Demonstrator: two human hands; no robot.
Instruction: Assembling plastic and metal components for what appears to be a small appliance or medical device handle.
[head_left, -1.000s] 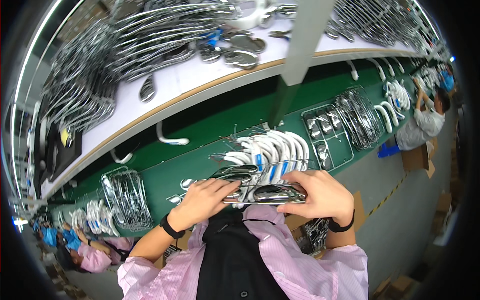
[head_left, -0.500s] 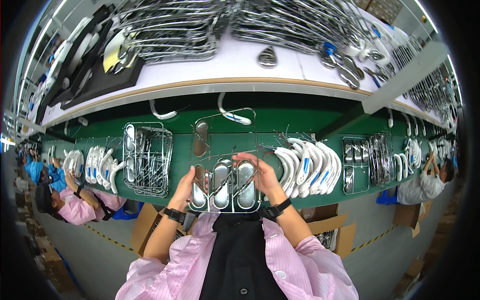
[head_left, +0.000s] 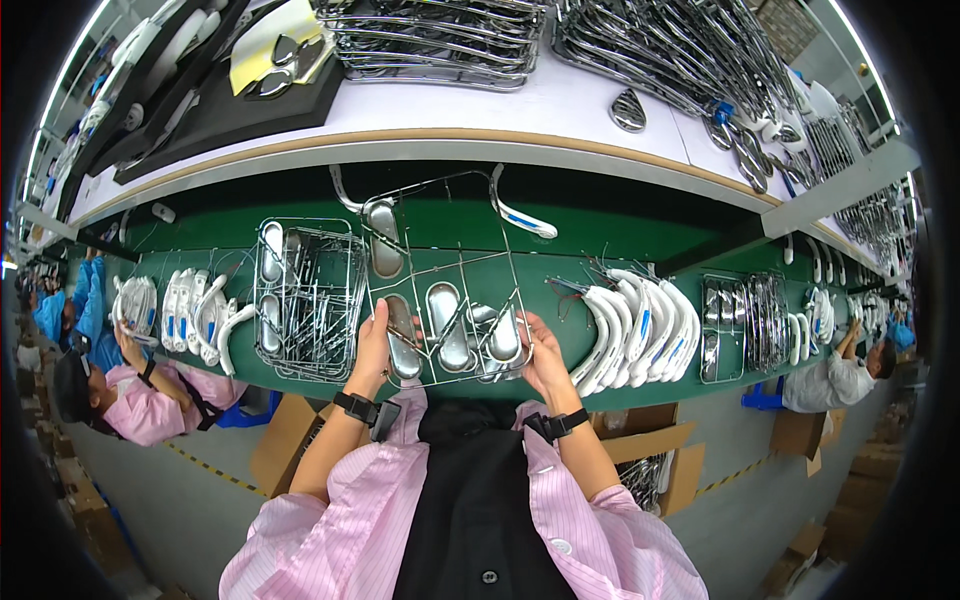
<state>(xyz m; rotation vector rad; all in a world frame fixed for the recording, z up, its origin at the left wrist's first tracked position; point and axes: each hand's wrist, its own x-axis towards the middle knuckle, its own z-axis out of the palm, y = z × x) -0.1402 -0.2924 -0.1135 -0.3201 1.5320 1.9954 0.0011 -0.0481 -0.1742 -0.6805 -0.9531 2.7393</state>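
A silver wire rack (head_left: 512, 265) with several long oval metal plates (head_left: 450, 325) set in it is held over the green bench, tilted. My left hand (head_left: 372, 352) grips its left edge close to the lower left plate, thumb in front. At its lower right corner, the fingers of my right hand (head_left: 543, 355) close on the edge. Other shiny metal shows behind the right plate (head_left: 503, 338); whether it belongs to this rack I cannot tell.
Stacked wire racks (head_left: 310, 320) lie left on the green bench. White curved handles (head_left: 640, 335) with thin wires lie right. Overhead, a white shelf (head_left: 440, 115) bears metal frames; its grey post (head_left: 845, 190) stands right. Co-workers sit on both sides; open cartons (head_left: 285, 440) stand below.
The rack has turned from nearly square to tilted, its right edge lowered. My right hand has shifted from behind the plates to the rack's lower right edge. The view has also shifted.
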